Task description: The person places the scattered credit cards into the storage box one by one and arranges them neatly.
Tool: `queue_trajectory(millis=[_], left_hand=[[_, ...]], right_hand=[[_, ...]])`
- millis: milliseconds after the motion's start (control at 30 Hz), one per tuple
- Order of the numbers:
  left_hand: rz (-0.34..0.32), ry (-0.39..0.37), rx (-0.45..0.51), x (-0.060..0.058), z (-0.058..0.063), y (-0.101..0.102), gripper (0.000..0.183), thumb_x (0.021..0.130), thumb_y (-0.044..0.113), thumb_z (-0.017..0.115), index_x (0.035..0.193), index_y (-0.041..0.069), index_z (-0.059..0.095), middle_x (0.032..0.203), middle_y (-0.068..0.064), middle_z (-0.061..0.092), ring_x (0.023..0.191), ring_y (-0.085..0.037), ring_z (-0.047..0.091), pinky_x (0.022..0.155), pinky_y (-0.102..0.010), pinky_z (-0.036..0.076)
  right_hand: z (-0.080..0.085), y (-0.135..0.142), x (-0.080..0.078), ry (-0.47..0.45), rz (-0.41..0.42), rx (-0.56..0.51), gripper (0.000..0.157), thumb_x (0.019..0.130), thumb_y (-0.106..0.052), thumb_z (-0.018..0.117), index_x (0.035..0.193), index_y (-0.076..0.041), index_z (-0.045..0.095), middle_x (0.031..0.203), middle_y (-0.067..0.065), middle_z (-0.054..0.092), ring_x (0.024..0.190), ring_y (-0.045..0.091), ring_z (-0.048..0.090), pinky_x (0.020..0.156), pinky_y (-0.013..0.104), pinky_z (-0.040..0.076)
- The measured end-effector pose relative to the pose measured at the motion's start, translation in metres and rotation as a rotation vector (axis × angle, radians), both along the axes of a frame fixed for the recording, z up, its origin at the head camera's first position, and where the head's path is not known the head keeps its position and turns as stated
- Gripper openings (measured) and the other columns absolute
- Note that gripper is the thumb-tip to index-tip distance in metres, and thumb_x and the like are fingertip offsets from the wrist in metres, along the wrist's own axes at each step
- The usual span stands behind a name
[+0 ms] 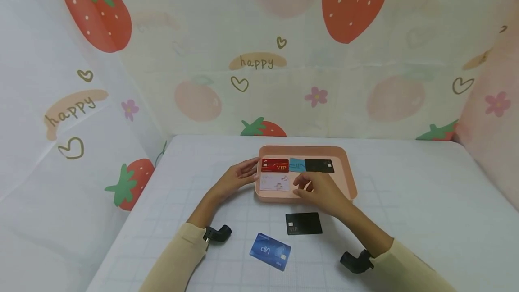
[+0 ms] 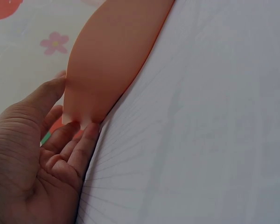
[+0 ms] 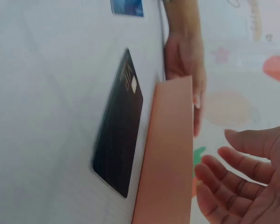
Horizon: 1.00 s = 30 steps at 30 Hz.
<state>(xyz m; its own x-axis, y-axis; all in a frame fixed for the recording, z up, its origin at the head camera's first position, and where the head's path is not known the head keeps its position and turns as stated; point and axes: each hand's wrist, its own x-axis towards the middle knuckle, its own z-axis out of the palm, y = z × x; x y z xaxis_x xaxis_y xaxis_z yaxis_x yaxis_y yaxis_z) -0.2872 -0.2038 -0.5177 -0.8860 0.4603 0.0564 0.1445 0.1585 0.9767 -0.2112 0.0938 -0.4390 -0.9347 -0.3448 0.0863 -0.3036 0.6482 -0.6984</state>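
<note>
cream cloth sleeves (image 1: 174,260) are nearest me, then a glossy blue plastic card (image 1: 271,256) lying askew on the white checked tablecloth (image 1: 162,211), and past it a black plastic card (image 1: 306,224), squarer. the right hand (image 1: 320,188) hangs over the shallow pink rectangular tray (image 1: 302,149), fingers loosely bent, gripping nothing i can see, beside a white patterned card (image 1: 275,184). the left hand (image 1: 236,177) touches the tray's left wall, fingers fairly straight; light contact should steady it. i'd square edges against the far row: red vip card (image 1: 274,165), light-blue card (image 1: 297,165), dark oblong card (image 1: 320,166).
</note>
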Motion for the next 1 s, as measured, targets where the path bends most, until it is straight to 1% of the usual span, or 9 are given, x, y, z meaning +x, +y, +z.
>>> queue_trajectory(millis=[100,200,400,600,700,833,1000], left_hand=[[-0.004,0.0,0.001,-0.002,-0.001,0.0,0.064,0.099,0.015,0.068,0.156,0.012,0.04,0.16,-0.007,0.04,0.143,-0.025,0.044,0.111,-0.032,0.042],[-0.006,-0.01,0.004,-0.003,-0.003,0.0,0.064,0.099,0.014,0.068,0.156,0.011,0.04,0.16,-0.007,0.04,0.143,-0.024,0.044,0.111,-0.031,0.042],[-0.002,-0.01,0.007,0.0,-0.002,0.001,0.063,0.099,0.015,0.068,0.156,0.011,0.041,0.159,-0.007,0.041,0.142,-0.024,0.044,0.111,-0.031,0.042],[-0.01,0.007,-0.012,-0.002,0.003,0.002,0.064,0.1,0.014,0.067,0.157,0.01,0.039,0.16,-0.007,0.039,0.143,-0.025,0.044,0.112,-0.033,0.041],[-0.01,0.008,-0.007,-0.002,0.003,0.002,0.063,0.1,0.013,0.066,0.157,0.011,0.039,0.16,-0.007,0.039,0.143,-0.024,0.044,0.112,-0.033,0.042],[-0.016,0.004,0.004,-0.002,0.002,0.002,0.063,0.1,0.011,0.066,0.156,0.011,0.04,0.161,-0.007,0.038,0.143,-0.026,0.044,0.112,-0.032,0.042],[-0.008,-0.003,0.012,0.0,0.002,0.0,0.063,0.099,0.011,0.067,0.156,0.011,0.04,0.161,-0.006,0.039,0.143,-0.024,0.044,0.111,-0.031,0.042]], right_hand=[[0.0,0.002,0.008,0.014,0.01,0.0,0.013,0.089,-0.016,0.077,0.101,-0.009,0.076,0.085,-0.004,0.069,0.077,0.015,0.06,0.068,0.024,0.057],[0.001,0.006,0.016,0.044,0.037,0.004,0.01,0.09,-0.012,0.077,0.099,-0.009,0.076,0.084,-0.006,0.068,0.077,0.013,0.06,0.067,0.023,0.056],[0.002,0.011,0.029,0.056,0.086,0.024,0.008,0.088,-0.013,0.08,0.094,-0.012,0.075,0.078,-0.009,0.066,0.073,0.01,0.059,0.066,0.022,0.056],[0.0,0.017,0.035,0.058,0.119,0.103,0.019,0.085,-0.015,0.084,0.1,-0.01,0.075,0.086,-0.008,0.068,0.079,0.007,0.061,0.071,0.022,0.057],[-0.002,0.019,0.037,0.05,0.123,0.128,0.025,0.082,-0.014,0.086,0.104,-0.01,0.075,0.09,-0.006,0.07,0.082,0.009,0.062,0.074,0.024,0.057],[-0.005,0.021,0.037,0.03,0.103,0.155,0.034,0.077,-0.012,0.089,0.108,-0.01,0.075,0.091,-0.005,0.07,0.084,0.012,0.063,0.076,0.028,0.057],[-0.008,0.018,0.038,-0.016,0.071,0.202,0.041,0.072,-0.012,0.093,0.109,-0.01,0.076,0.092,-0.007,0.071,0.084,0.011,0.061,0.08,0.032,0.057]])
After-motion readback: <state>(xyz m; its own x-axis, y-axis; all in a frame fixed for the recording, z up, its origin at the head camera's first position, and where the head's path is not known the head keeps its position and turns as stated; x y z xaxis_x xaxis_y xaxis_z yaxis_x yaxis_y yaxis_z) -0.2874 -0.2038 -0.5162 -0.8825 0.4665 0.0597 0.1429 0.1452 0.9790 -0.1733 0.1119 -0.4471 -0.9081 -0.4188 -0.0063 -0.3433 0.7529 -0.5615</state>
